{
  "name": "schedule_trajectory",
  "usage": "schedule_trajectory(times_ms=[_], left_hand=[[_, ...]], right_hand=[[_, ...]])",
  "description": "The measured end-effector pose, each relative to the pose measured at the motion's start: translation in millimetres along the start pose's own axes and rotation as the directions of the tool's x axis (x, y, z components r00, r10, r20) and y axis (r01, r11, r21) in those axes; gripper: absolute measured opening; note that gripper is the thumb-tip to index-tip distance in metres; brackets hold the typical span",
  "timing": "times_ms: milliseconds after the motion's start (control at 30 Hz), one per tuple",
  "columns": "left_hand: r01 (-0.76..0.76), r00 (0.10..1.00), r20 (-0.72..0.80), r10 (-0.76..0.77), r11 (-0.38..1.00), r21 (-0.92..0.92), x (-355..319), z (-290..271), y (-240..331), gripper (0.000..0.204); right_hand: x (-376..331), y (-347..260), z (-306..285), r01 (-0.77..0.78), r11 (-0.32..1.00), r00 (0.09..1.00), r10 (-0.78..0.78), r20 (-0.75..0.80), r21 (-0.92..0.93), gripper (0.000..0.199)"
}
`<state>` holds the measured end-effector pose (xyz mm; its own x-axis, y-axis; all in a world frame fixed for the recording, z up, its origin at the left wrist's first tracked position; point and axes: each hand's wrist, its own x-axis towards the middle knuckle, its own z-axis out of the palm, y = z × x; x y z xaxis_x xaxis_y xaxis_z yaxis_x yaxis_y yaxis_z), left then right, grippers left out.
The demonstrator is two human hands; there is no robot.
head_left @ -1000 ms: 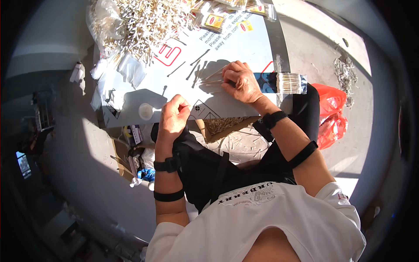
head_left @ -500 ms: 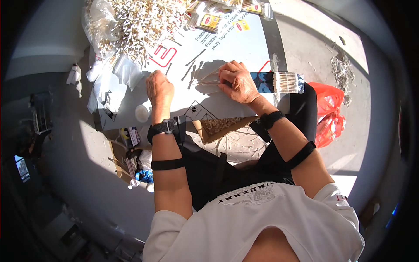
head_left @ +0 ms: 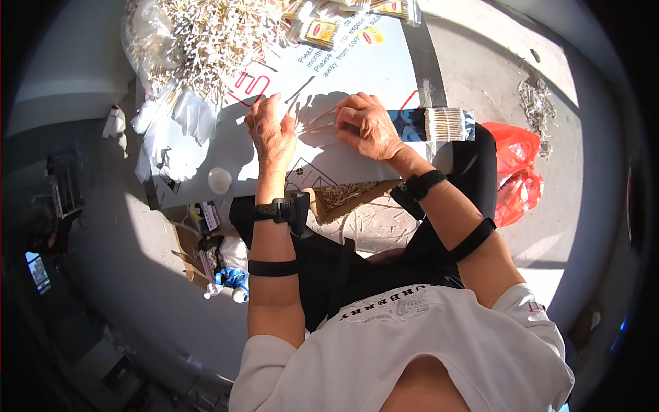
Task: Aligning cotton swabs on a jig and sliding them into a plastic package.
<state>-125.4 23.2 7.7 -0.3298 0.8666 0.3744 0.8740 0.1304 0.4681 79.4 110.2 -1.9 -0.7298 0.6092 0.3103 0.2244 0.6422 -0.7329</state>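
Note:
My right hand is closed around a small bunch of cotton swabs, whose white tips fan out to the left over the grey-white board. Just left of those tips is my left hand, its thumb and forefinger apart and its other fingers bent; a small pale bit shows at its outer side. Dark swab shadows fall between the hands. Beside my right wrist lies a clear and blue packet filled with a row of swabs. A big heap of loose swabs covers the board's far left.
Filled swab packets lie at the far edge. Clear plastic bags and a small round white tub are on the left. Below the board's near edge is a cardboard box of swabs. A red plastic bag sits at right.
My left hand has moved right and a little away from me, toward the swab tips, and its thumb and forefinger have spread. My right hand still holds the bunch, shifted slightly left.

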Motion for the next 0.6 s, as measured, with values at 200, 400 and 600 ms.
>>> schedule_trajectory(times_ms=[200,400,600], left_hand=[[0.070,0.993,0.093,-0.079,0.993,0.094,4.1,39.8,53.6,0.026],[-0.020,0.996,-0.088,0.009,0.992,-0.123,10.9,35.7,41.8,0.031],[0.569,0.812,-0.078,-0.579,0.814,-0.119,101.4,26.3,-52.3,0.065]], right_hand=[[-11.4,1.6,-3.1,0.009,0.994,0.999,-0.015,-0.050,-0.110,0.041],[-21.6,0.9,-7.8,-0.047,0.987,0.996,0.034,-0.088,-0.156,0.037],[-16.8,-5.2,-6.2,-0.022,0.993,0.997,0.013,-0.077,-0.116,0.026]])
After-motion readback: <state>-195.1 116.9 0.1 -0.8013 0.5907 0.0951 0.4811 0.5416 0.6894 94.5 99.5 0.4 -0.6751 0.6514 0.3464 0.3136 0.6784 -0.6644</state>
